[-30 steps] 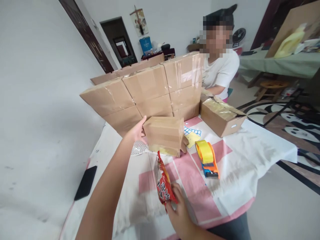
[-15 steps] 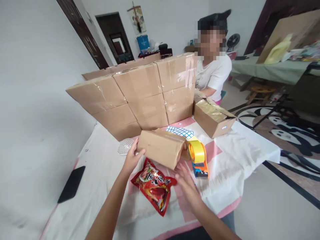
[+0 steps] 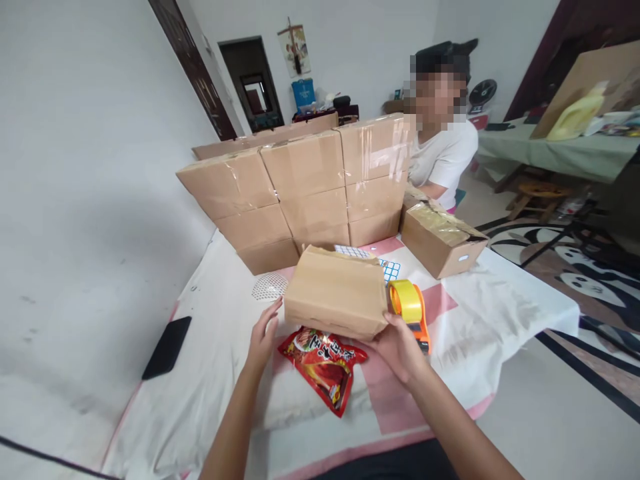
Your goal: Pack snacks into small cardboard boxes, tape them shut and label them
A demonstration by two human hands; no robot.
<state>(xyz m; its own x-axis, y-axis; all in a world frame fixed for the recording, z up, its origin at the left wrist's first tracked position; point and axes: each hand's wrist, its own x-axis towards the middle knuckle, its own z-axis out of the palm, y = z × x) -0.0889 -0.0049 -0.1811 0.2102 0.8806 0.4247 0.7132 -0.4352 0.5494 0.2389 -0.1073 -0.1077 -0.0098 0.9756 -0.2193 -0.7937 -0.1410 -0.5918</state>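
A small brown cardboard box [image 3: 335, 290] is tilted above the table in front of me. My right hand [image 3: 400, 343] grips its near right corner, thumb on the side and fingers partly hidden underneath. At the box's left end is my left hand [image 3: 264, 337], fingers stretched out and apart; whether the fingertips touch the cardboard I cannot tell. Under the box's near edge lies a red printed food packet [image 3: 327, 370]. A tape dispenser with a yellow roll [image 3: 406, 301] stands just right of the box. Blue-bordered label sheets [image 3: 391, 269] show partly behind it.
Stacked cardboard boxes [image 3: 310, 180] form a wall across the table's back. Another taped box [image 3: 440, 243] sits at the right. A white mesh piece [image 3: 269, 287] and a black phone-like slab [image 3: 167, 348] lie left. A person [image 3: 445, 153] is behind the stack.
The box has turned, showing a broader face. My right hand has closed on its near right corner, while my left hand has loosened from its left end. The view has shifted.
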